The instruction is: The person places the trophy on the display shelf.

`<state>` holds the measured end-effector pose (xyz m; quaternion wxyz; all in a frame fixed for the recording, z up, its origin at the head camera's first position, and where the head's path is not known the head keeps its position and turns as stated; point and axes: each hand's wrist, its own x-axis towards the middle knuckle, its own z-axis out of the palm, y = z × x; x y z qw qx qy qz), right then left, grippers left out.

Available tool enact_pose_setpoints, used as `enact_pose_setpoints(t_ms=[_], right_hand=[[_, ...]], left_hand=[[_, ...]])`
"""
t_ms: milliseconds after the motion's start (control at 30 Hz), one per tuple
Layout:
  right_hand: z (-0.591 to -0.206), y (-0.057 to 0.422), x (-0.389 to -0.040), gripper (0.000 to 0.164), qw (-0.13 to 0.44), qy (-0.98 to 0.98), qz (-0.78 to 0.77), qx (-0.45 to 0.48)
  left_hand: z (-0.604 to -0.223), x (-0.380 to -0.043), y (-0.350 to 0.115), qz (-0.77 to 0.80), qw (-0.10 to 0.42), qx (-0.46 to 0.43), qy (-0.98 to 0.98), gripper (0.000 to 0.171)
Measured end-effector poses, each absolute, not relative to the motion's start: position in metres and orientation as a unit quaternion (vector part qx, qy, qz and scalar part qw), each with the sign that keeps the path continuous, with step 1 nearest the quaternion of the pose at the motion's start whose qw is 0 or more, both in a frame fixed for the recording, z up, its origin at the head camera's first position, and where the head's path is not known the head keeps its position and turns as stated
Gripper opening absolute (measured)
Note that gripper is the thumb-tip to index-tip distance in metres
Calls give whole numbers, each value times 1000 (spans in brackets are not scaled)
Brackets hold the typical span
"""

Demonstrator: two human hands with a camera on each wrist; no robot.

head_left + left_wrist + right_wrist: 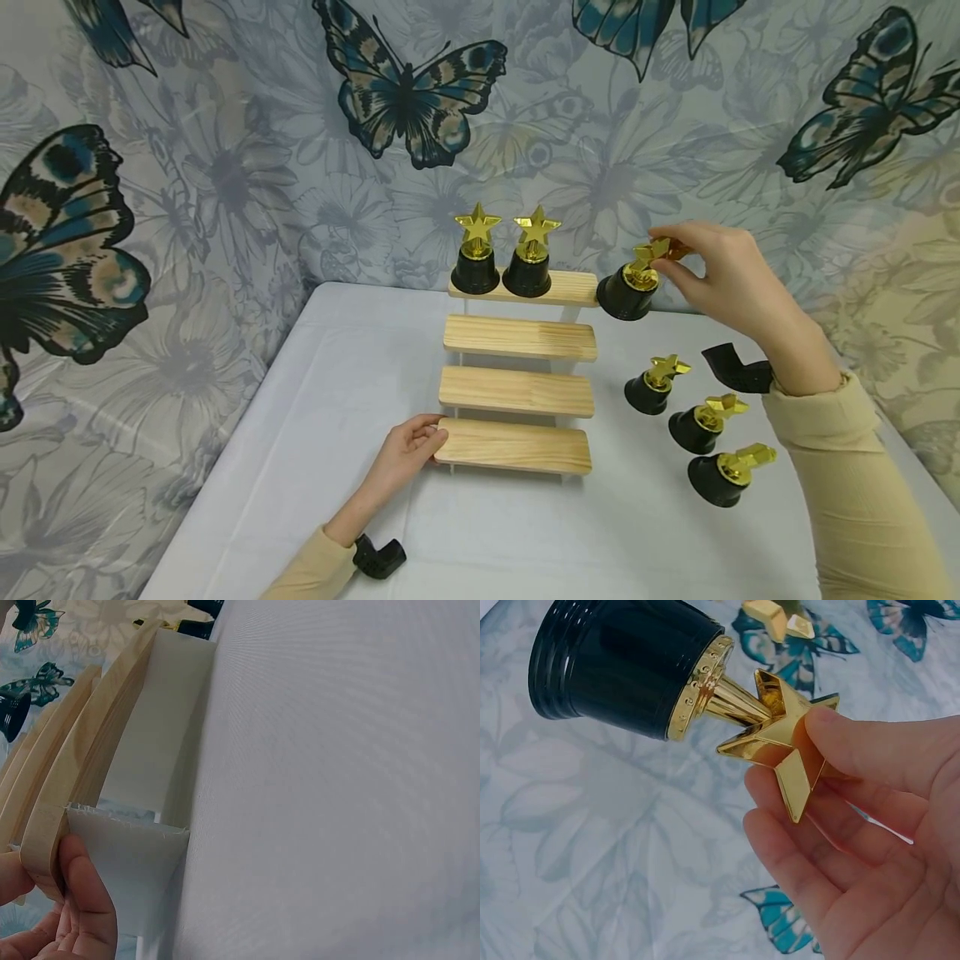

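Observation:
My right hand (716,262) pinches the gold star of a small star trophy (628,292), thumb on one side and fingers on the other. The trophy's black base tilts at the right end of the top shelf (573,288); the right wrist view shows the gold star and black base (622,667) up close. On that shelf two like trophies (476,254) stand upright, side by side at the left. My left hand (405,450) grips the left end of the lowest wooden step (517,447) of a four-step display stand, thumb above and fingers beneath (86,877).
Several more star trophies (648,392) stand on the white-covered table (300,400) to the right of the stand, under my right forearm. The two middle steps (517,390) hold nothing. A butterfly-patterned cloth (247,183) hangs behind the table.

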<state>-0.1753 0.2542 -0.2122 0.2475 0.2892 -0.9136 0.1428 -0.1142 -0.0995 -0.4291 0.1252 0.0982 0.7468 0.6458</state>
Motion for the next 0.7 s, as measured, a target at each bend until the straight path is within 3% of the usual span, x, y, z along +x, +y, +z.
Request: enact_pose_setpoints(t_ms=[700], right_hand=[[-211,230,-214,36,186,-922,198,277]], left_hand=[[-431,-114,-100,644,123,103,748,40]])
